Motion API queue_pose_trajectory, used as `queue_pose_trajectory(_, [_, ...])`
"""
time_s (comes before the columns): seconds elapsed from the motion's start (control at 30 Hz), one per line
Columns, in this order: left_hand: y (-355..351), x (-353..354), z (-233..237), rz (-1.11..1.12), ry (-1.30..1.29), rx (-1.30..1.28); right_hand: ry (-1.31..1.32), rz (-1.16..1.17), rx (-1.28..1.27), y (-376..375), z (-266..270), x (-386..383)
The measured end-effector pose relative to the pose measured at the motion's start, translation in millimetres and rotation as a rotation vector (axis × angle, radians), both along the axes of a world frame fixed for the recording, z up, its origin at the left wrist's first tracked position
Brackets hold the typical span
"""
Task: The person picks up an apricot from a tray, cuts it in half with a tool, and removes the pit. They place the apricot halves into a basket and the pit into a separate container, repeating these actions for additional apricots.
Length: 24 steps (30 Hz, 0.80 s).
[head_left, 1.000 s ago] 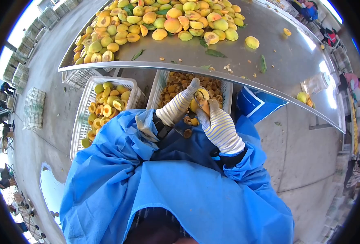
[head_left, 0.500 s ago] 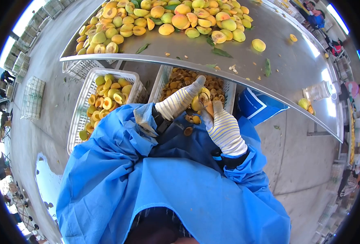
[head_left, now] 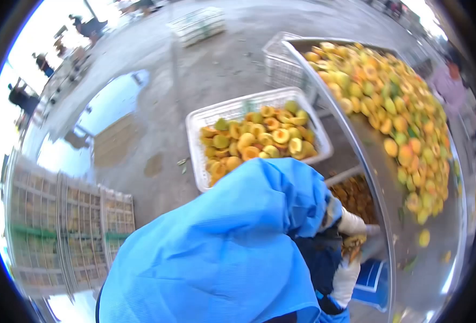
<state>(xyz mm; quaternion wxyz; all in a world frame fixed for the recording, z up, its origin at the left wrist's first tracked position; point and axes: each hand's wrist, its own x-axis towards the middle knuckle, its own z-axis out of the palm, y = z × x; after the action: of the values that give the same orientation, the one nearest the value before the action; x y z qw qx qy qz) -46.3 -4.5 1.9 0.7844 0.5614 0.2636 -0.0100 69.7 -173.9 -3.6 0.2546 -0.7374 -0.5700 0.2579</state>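
Both hands are low at the right, beside the metal table edge, in striped work gloves and blurred by motion. My left hand [head_left: 352, 223] is closed at a yellow peach [head_left: 353, 243], of which only a smeared patch shows. Just below it, my right hand [head_left: 345, 277] points up toward the same fruit. The pitting tool with a curved metal loop and orange handle, visible in that hand a moment ago, cannot be made out now. Behind the hands, a crate of brown peach pits [head_left: 356, 196] is partly hidden. A white crate [head_left: 194, 126] of peach halves [head_left: 256, 134] stands left of the table.
Many peaches [head_left: 404, 124] are heaped on the metal table [head_left: 375, 156]. Stacked crates [head_left: 71, 231] stand at left, with another crate [head_left: 197, 27] farther off. A puddle [head_left: 117, 102] lies on the floor. A blue container [head_left: 369, 285] is under the table; a person [head_left: 449, 89] is beyond it.
The view has swung left, so the table and hands now appear at the right and the crate of peach halves near the middle. The hands stay close together over the pit crate.
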Motion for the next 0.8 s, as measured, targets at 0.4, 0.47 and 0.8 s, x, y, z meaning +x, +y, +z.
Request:
queue_pose_trajectory(0.4, [-16.6, 14.8, 12.7, 0.156, -0.037, 0.572, 0.087, -0.08, 0.193, -0.6, -13.3, 21.0])
queue_pose_trajectory(0.47, [-6.4, 14.9, 5.2, -0.031, -0.077, 0.572, 0.241, -0.158, 0.144, -5.2, -13.2, 14.4])
queue_pose_trajectory(0.8, [-25.7, 40.3, -27.5, 0.233, -0.51, 0.2, 0.429, -0.267, 0.164, -8.4, 1.1, 3.4])
